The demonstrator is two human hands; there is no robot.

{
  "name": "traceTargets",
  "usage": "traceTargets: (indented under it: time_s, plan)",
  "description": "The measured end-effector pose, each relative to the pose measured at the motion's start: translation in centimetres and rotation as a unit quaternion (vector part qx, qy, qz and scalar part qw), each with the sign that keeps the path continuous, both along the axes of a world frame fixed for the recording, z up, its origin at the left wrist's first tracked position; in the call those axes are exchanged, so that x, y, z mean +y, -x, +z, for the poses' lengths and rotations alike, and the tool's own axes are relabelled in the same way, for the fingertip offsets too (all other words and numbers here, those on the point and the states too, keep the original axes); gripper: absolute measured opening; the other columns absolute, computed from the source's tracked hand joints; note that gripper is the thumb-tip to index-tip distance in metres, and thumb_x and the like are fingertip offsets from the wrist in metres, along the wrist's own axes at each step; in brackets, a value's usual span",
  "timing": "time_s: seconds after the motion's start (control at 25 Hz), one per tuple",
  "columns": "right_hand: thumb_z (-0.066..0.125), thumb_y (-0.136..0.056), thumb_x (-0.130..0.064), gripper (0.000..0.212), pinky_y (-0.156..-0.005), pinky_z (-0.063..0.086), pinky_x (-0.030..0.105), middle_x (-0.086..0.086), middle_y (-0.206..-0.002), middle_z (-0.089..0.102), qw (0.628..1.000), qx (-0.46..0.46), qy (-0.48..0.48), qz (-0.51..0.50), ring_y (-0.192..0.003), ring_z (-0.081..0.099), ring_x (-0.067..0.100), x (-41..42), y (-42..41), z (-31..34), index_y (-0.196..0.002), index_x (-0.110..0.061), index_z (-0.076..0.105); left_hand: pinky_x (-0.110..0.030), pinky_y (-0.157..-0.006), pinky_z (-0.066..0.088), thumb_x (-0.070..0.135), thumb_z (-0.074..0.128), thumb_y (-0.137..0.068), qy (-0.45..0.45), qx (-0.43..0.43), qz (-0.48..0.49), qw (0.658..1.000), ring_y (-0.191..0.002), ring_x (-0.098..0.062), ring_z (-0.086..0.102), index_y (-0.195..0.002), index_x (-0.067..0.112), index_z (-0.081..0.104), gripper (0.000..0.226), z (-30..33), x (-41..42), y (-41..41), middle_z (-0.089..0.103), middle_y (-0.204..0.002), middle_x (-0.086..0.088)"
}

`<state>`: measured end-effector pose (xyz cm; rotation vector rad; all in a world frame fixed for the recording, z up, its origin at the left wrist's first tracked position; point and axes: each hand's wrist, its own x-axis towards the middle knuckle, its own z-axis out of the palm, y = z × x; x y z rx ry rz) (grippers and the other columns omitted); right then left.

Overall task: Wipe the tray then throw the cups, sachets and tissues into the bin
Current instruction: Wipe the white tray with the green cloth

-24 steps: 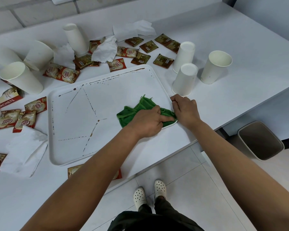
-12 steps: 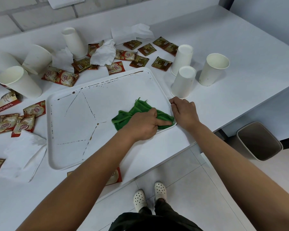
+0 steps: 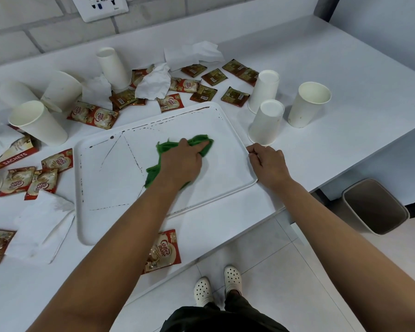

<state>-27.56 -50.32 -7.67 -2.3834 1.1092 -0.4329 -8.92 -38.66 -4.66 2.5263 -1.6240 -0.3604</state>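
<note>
Both hands work: left hand presses cloth, half-hidden; right hand grips tray rim.

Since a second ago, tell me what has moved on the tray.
The left hand has pushed the cloth from the tray's near right corner toward its middle. The right hand stays on the right rim. Brown streaks on the left remain.
</note>
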Motion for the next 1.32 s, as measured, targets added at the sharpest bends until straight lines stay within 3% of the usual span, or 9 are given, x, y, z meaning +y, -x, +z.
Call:
traceTargets:
  time_s: [0.16, 0.28, 0.48, 0.64, 0.84, 0.96, 1.12, 1.24, 1.32]
  plan:
    - [0.037, -0.095, -0.019, 0.027, -0.084, 0.027, 0.034, 0.005, -0.102, 0.068, 1.0, -0.002, 0.001, -0.009, -0.103, 0.055, 0.029, 0.1, -0.1, 0.1, -0.11, -0.012, 0.059, -0.032, -0.081, 0.042, 0.026, 0.028, -0.099, -0.015, 0.02, 0.021, 0.999, -0.108, -0.03, 0.053, -0.142, 0.04, 0.032, 0.045, 0.0, -0.8, -1.2, 0.047, -0.123, -0.011]
    - [0.033, -0.092, -0.025, 0.034, -0.08, 0.026, 0.032, 0.006, -0.099, 0.068, 1.0, -0.003, 0.009, -0.011, -0.102, 0.056, 0.03, 0.4, -0.1, 0.2, -0.109, -0.012, 0.059, -0.029, -0.075, 0.038, 0.025, 0.031, -0.098, 0.006, 0.014, -0.042, 0.999, -0.104, -0.027, 0.054, -0.141, 0.04, 0.035, 0.046, 0.2, -0.5, 1.8, 0.047, -0.12, -0.008]
    - [0.04, -0.096, -0.017, 0.026, -0.083, 0.029, 0.034, 0.01, -0.103, 0.067, 1.0, 0.021, 0.015, -0.009, -0.103, 0.056, 0.032, 0.2, -0.1, 0.2, -0.112, -0.012, 0.059, -0.026, -0.065, 0.03, 0.025, 0.034, -0.098, 0.021, 0.029, -0.153, 0.988, -0.094, -0.021, 0.054, -0.135, 0.044, 0.042, 0.043, 0.3, 0.4, 5.6, 0.049, -0.11, -0.003]
    - [0.039, -0.096, -0.018, 0.028, -0.088, 0.031, 0.036, 0.009, -0.108, 0.067, 0.999, 0.035, 0.015, -0.012, -0.105, 0.056, 0.031, 0.6, 0.0, 0.6, -0.116, -0.012, 0.058, -0.025, -0.056, 0.027, 0.027, 0.031, -0.099, 0.036, 0.013, -0.092, 0.995, -0.092, -0.015, 0.052, -0.134, 0.049, 0.04, 0.043, 0.2, 1.6, 3.0, 0.047, -0.104, 0.0]
    - [0.038, -0.097, -0.016, 0.028, -0.089, 0.034, 0.04, 0.009, -0.11, 0.066, 0.997, 0.064, 0.037, -0.018, -0.105, 0.056, 0.033, 1.1, -0.3, 1.2, -0.116, -0.01, 0.058, -0.028, -0.066, 0.038, 0.03, 0.028, -0.099, 0.038, -0.003, 0.038, 0.999, -0.098, -0.022, 0.056, -0.135, 0.049, 0.038, 0.043, 0.2, 2.4, -1.4, 0.05, -0.112, -0.003]
    - [0.038, -0.097, -0.015, 0.027, -0.087, 0.039, 0.041, 0.012, -0.11, 0.065, 0.995, 0.083, 0.049, -0.025, -0.102, 0.056, 0.035, 1.5, -0.4, 1.5, -0.114, -0.007, 0.057, -0.031, -0.07, 0.037, 0.035, 0.026, -0.099, 0.016, -0.005, 0.096, 0.995, -0.105, -0.026, 0.055, -0.137, 0.047, 0.037, 0.042, 0.3, 3.1, -3.4, 0.051, -0.118, -0.005]
    - [0.035, -0.097, -0.014, 0.028, -0.079, 0.046, 0.041, 0.015, -0.111, 0.06, 0.981, 0.174, 0.086, -0.022, -0.098, 0.056, 0.035, 2.0, -1.0, 2.3, -0.116, -0.005, 0.053, -0.033, -0.078, 0.04, 0.048, 0.029, -0.095, 0.01, -0.013, 0.089, 0.996, -0.113, -0.027, 0.051, -0.14, 0.044, 0.032, 0.045, 0.0, 4.3, -3.2, 0.048, -0.124, -0.005]
    - [0.036, -0.091, 0.0, 0.035, -0.079, 0.045, 0.039, 0.013, -0.122, 0.049, 0.963, 0.258, 0.072, -0.032, -0.109, 0.051, 0.032, 2.6, -2.4, 3.1, -0.126, -0.005, 0.043, -0.029, -0.072, 0.039, 0.037, 0.034, -0.097, 0.058, -0.019, 0.083, 0.995, -0.11, -0.023, 0.053, -0.139, 0.038, 0.039, 0.042, -0.4, 4.6, -3.2, 0.05, -0.125, -0.003]
    - [0.038, -0.088, 0.003, 0.037, -0.079, 0.045, 0.038, 0.013, -0.124, 0.045, 0.964, 0.257, 0.045, -0.047, -0.112, 0.049, 0.031, 2.9, -3.4, 3.4, -0.125, -0.002, 0.041, -0.027, -0.07, 0.04, 0.031, 0.036, -0.097, 0.072, -0.014, 0.075, 0.994, -0.106, -0.022, 0.056, -0.138, 0.034, 0.043, 0.041, -0.5, 4.4, -3.3, 0.051, -0.126, -0.002]
